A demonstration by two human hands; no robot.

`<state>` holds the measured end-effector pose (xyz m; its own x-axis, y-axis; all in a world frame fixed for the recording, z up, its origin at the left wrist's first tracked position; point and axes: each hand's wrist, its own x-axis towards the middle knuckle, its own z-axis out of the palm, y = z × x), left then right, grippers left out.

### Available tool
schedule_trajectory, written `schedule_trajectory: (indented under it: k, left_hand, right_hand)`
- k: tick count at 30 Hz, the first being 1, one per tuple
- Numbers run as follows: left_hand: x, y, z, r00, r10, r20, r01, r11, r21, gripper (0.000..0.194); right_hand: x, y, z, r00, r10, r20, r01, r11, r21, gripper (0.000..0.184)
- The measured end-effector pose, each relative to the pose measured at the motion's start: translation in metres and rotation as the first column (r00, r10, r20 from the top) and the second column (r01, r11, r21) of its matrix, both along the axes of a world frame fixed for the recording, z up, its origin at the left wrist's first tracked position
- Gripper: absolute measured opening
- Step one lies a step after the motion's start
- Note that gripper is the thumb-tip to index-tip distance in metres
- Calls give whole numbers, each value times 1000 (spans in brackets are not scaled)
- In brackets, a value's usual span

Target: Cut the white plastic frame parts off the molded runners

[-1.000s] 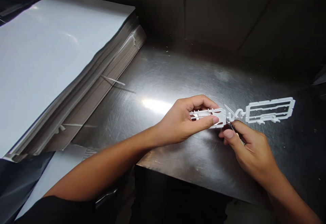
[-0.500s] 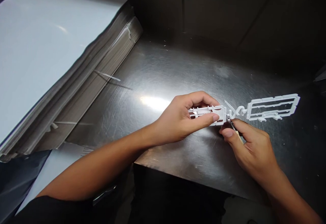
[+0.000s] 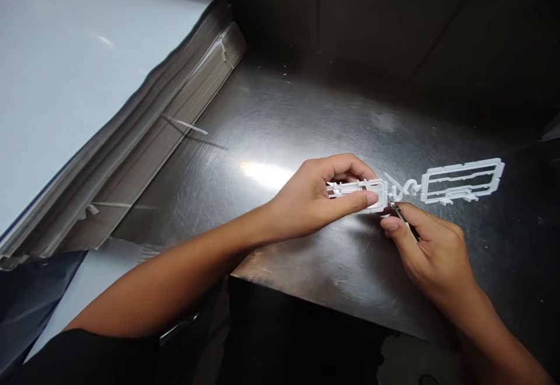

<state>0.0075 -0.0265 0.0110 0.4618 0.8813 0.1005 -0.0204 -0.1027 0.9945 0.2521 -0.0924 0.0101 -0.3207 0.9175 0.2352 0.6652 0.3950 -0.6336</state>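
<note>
A white plastic model-kit runner (image 3: pixel 461 181) lies across the steel table, its far frame resting on the surface. My left hand (image 3: pixel 319 195) grips the near frame of the runner (image 3: pixel 350 187) between thumb and fingers, hiding part of it. My right hand (image 3: pixel 426 245) holds a small metal-tipped cutter (image 3: pixel 401 214), whose tips sit at the runner just beside my left thumb. The handle of the cutter is mostly hidden inside my fingers.
A tall stack of white sheets (image 3: pixel 87 81) fills the left side, with a thin white plastic strip (image 3: pixel 186 124) leaning on its side. The steel table (image 3: pixel 315 122) is scratched and shiny, with small specks. Dark panels (image 3: pixel 394 23) stand behind it.
The whole view has shifted slightly, so the hands and runner sit a little higher in the frame. My hands keep the same hold, and the cutter stays at the runner.
</note>
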Motion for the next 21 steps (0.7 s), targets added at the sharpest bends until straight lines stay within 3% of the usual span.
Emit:
schedule_trajectory:
  k: [4,10,15,21]
  left_hand:
    - [-6,4,2,989,18,-150,6,988,157,30]
    - [-5,9,2,934,-117,-337,206,948,241,29]
    - [0,14,-7,952,-160,-260,215,957,197,22]
    - [0,12,-10,989,-142,-43,145,988,60,27]
  right_hand:
    - [-10,-3,-6,995,81,57,-79,996,-39,58]
    - [-24,-11,-11,973,168,156,-173,985,23,57]
    - [-26,-13,-11,958,181,221,-194,980,37,58]
    - [-18,-6,-5,964,215,155,-211,977,-41,56]
